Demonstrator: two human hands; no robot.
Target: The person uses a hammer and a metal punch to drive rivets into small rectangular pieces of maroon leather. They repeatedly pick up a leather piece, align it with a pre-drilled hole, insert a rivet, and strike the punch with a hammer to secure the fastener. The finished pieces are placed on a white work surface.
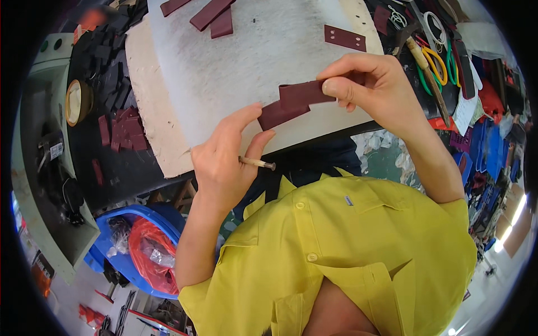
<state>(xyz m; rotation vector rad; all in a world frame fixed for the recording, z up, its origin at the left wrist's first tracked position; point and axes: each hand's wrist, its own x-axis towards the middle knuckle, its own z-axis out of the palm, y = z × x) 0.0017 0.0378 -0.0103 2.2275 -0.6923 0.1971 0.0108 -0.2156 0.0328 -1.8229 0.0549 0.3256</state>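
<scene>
A folded maroon strip (295, 101), which looks like leather, is held up above the front edge of the work board. My right hand (372, 92) pinches its right end between thumb and fingers. The strip's left end lies in the gap between the thumb and forefinger of my left hand (223, 151); those two fingertips are apart, and firm contact is not clear. Tucked in the curled lower fingers of the left hand is a thin pale stick with a dark, flat end (258, 163). A flat maroon piece with holes (345, 38) lies on the board, beyond my right hand.
Several maroon strips (216, 17) lie on the white sheet (196, 67) at the far side. Piles of black pieces (103, 56) and maroon pieces (126, 130) are at left, near a round container (78, 102). A hammer (423, 67) and yellow-handled scissors (437, 63) lie right. A blue bin (112, 224) stands lower left.
</scene>
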